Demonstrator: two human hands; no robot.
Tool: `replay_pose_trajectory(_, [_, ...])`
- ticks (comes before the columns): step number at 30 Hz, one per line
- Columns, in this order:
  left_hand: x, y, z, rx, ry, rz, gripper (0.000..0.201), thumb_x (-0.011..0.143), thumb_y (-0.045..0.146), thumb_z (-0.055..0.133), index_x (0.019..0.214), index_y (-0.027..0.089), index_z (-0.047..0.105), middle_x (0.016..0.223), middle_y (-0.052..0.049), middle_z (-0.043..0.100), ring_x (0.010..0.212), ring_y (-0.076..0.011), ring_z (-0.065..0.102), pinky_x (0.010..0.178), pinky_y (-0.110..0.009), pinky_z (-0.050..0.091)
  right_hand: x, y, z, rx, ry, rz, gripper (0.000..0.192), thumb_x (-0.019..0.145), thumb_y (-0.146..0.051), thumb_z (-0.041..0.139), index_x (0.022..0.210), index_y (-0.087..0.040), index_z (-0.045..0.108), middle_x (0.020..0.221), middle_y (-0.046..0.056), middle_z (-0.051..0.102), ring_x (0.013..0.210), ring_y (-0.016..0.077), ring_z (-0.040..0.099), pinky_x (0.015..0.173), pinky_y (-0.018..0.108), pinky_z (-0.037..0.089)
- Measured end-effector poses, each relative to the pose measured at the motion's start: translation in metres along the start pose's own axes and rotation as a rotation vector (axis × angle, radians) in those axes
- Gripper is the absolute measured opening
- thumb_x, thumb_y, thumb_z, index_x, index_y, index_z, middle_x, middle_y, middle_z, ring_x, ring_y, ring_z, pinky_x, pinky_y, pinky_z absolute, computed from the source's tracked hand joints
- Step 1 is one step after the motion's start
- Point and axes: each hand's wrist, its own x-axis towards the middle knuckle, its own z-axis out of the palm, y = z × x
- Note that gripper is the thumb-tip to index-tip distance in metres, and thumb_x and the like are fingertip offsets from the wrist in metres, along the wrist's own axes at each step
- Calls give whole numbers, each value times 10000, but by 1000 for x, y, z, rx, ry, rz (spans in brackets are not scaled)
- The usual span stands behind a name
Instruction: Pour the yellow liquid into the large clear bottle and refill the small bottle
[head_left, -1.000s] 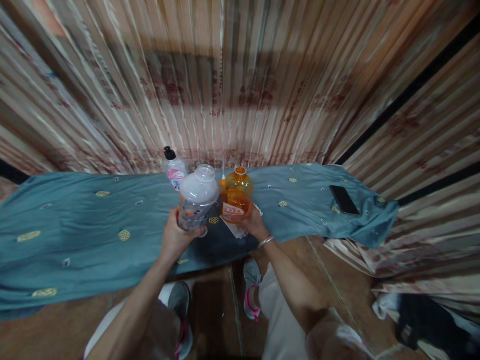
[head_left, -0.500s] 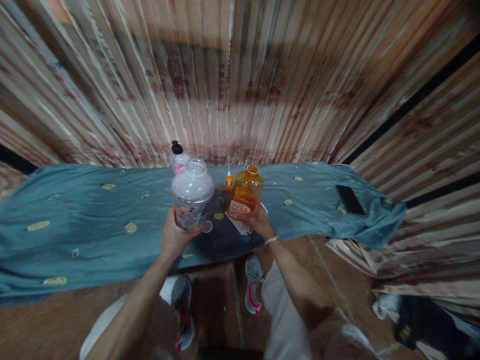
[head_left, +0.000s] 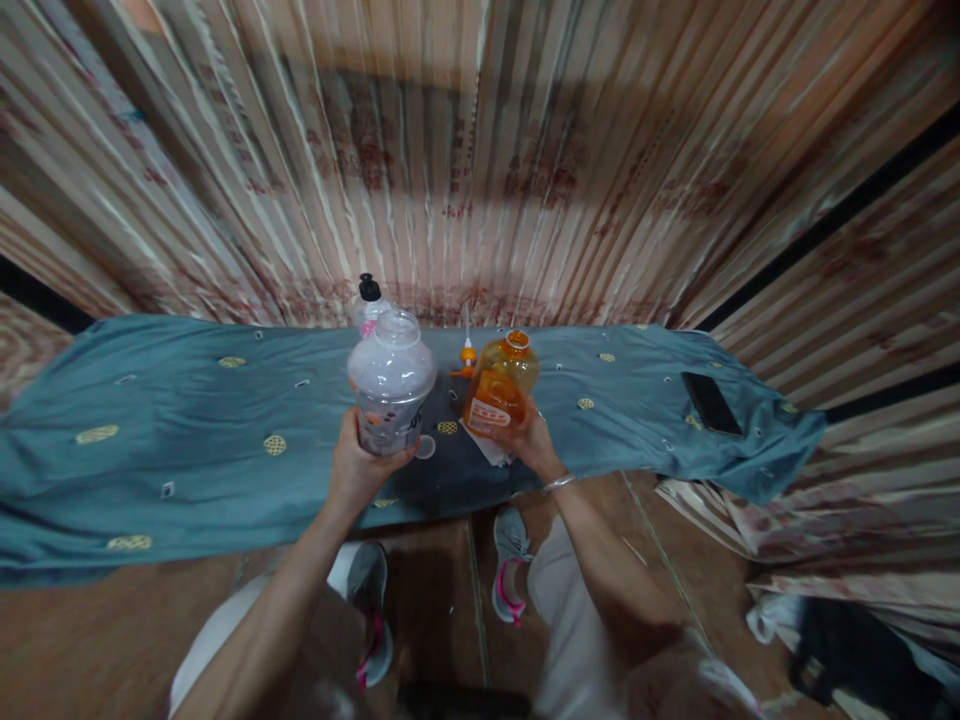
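Observation:
My left hand (head_left: 358, 470) grips a large pale bottle (head_left: 390, 382) with an open neck and lifts it above the cloth-covered table (head_left: 187, 440). My right hand (head_left: 529, 440) holds an orange bottle (head_left: 499, 385), also open at the top, resting on a white paper (head_left: 487, 447). A small round cap (head_left: 425, 446) lies on the cloth between the two bottles. An orange pump top with a white tube (head_left: 467, 352) lies just behind the orange bottle.
A clear bottle with a black cap (head_left: 368, 300) stands behind the pale bottle, by the striped curtain (head_left: 480, 170). A black phone (head_left: 711, 403) lies on the cloth at the right end. Dark items (head_left: 847, 650) sit on the floor at lower right.
The view has shifted a little to the left, so everything sits further right in the picture. Both hands keep their bottles; the pale bottle stays raised.

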Motion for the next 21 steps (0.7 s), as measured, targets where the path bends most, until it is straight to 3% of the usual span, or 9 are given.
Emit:
replay_pose_trajectory(2, [-1,0,0,-8,-7,5,684,447,468,869,982,223,519,909,-20,692,811,-251,681,706,-347,525,-2,0,-8,26,-4,10,882,636,-404,922,1382,-206,496,1332,142,716,1206,296,709,1035,467,581])
replay_pose_trajectory(6, [-7,3,-2,-33,-30,22,665,433,449,875,943,226,510,888,-13,683,806,-247,677,716,-355,531,-22,-14,-35,-187,88,72,917,602,-459,929,1382,-183,532,1409,190,651,1294,361,641,1125,543,495])
replay_pose_trajectory(10, [-17,11,-4,-83,-61,-6,671,447,480,891,940,226,514,880,-26,698,792,-263,688,719,-383,543,-71,-38,-41,-162,145,-31,705,758,-549,810,1334,-201,602,1445,167,627,1385,344,564,1208,528,410])
replay_pose_trajectory(12, [-24,14,-4,-111,-98,-16,669,461,477,890,966,213,539,919,-54,724,827,-284,700,754,-408,548,-98,-49,-25,13,62,23,521,879,-557,696,1296,-249,642,1354,115,695,1293,289,639,1156,470,475])
replay_pose_trajectory(15, [-34,18,-2,-162,-187,-32,726,433,478,903,1011,189,572,965,-81,751,897,-316,717,815,-443,561,-125,-63,14,388,-39,185,433,887,-611,678,1140,-264,728,1203,80,763,1182,260,695,1094,427,516])
replay_pose_trajectory(17, [-40,20,2,-202,-261,-43,737,451,474,901,1046,179,582,975,-90,761,933,-326,724,825,-452,576,-129,-70,39,688,-17,344,477,846,-625,731,1154,-261,731,1191,64,772,1123,232,714,1071,420,523])
replay_pose_trajectory(21, [-51,28,12,-265,-388,-37,690,487,425,898,1060,189,596,934,-79,768,927,-322,735,785,-438,601,-115,-81,62,1189,-234,614,546,760,-715,756,1059,-258,744,1050,41,813,1005,249,749,941,483,595])
